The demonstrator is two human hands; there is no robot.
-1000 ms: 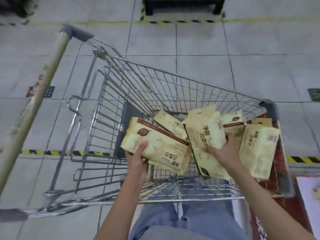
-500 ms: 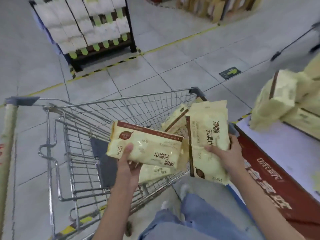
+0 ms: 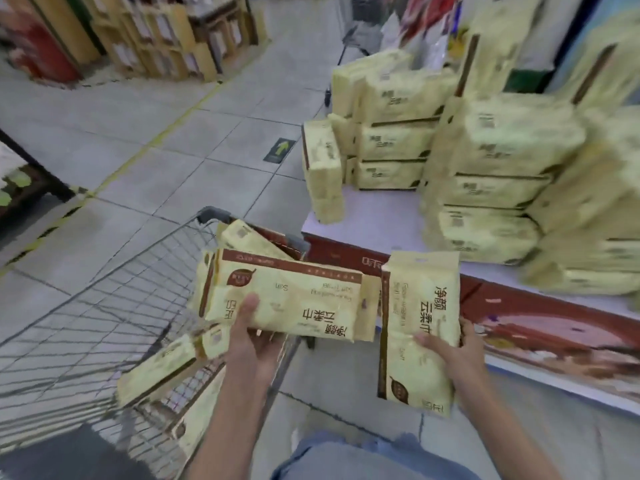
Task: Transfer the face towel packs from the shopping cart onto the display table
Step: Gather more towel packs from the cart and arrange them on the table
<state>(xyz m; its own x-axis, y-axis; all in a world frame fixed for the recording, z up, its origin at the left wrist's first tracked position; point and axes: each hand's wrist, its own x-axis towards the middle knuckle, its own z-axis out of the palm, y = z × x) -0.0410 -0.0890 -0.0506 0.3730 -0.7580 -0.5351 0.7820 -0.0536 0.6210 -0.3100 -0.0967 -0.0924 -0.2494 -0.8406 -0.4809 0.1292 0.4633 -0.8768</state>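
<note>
Two face towel packs are in your hands beside the shopping cart (image 3: 104,306). Your left hand (image 3: 256,337) grips the crosswise pack (image 3: 294,296), thumb on its face and fingers curled beneath. Your right hand (image 3: 450,351) clasps the lengthwise pack (image 3: 419,327), whose long axis points at the worktop (image 3: 377,220). That hand is nearer: bare worktop lies ahead and slightly left, between the corner pack (image 3: 323,174) and the stacked packs (image 3: 502,150).

Rt pack (image 3: 412,306): "净颜云柔巾", prob. "Soft".
</note>
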